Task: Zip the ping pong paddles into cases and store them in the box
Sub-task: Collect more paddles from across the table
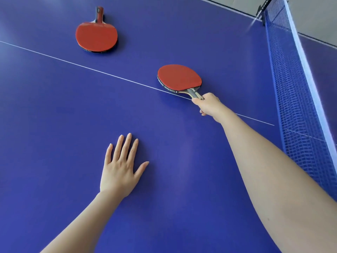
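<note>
Two red-faced ping pong paddles lie on a blue table tennis table [54,106]. The near paddle [179,78] sits on the white centre line, its handle pointing toward me. My right hand [208,105] grips that handle, fingers curled round it. The far paddle [96,36] lies at the upper left, handle pointing away, untouched. My left hand [121,167] rests flat on the table, fingers straight and spread, holding nothing. No case or box is in view.
The blue net [299,99] with its white top band runs along the right side, fixed to a black post [263,10] at the table's far edge. A white line [73,63] crosses the table. Grey floor shows beyond the far edge.
</note>
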Tool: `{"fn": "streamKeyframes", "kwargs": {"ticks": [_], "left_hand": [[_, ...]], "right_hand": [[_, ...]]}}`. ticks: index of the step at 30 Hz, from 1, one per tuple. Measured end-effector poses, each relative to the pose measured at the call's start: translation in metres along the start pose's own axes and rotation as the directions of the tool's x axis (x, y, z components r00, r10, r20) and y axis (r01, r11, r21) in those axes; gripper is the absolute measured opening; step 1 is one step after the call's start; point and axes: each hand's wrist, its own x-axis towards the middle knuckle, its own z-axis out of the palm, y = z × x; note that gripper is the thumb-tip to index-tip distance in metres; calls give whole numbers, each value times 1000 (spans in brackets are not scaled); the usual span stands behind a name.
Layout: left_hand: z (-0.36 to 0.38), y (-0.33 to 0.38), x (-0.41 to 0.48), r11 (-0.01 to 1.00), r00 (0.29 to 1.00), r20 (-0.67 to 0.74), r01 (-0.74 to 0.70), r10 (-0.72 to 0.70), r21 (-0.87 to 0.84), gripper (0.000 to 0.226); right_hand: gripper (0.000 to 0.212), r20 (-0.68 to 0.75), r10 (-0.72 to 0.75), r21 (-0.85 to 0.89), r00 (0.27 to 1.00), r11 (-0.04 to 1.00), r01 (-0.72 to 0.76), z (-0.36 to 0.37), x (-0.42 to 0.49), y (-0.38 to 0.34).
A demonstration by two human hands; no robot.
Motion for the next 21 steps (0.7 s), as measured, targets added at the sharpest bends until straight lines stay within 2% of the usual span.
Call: {"fn": "streamKeyframes", "kwargs": {"ticks": [5,7,11,15,21], "left_hand": [[-12,-1,1,999,996,92,17,-14,-30,81],[-23,-1,-2,998,986,164,6,5,-70,76],[-47,-7,-29,983,973,225,-8,50,-185,67],[-59,-24,-90,955,984,179,57,-4,-292,55],[-74,-93,-199,912,977,76,213,-199,-352,46]], "right_hand": [[30,10,84,307,996,948,-83,25,-85,-4],[31,4,112,384,994,917,-105,40,-125,6],[27,28,149,507,988,850,-142,63,-205,21],[20,33,149,606,988,783,-138,84,-273,29],[22,38,135,663,990,738,-126,123,-347,23]]}}
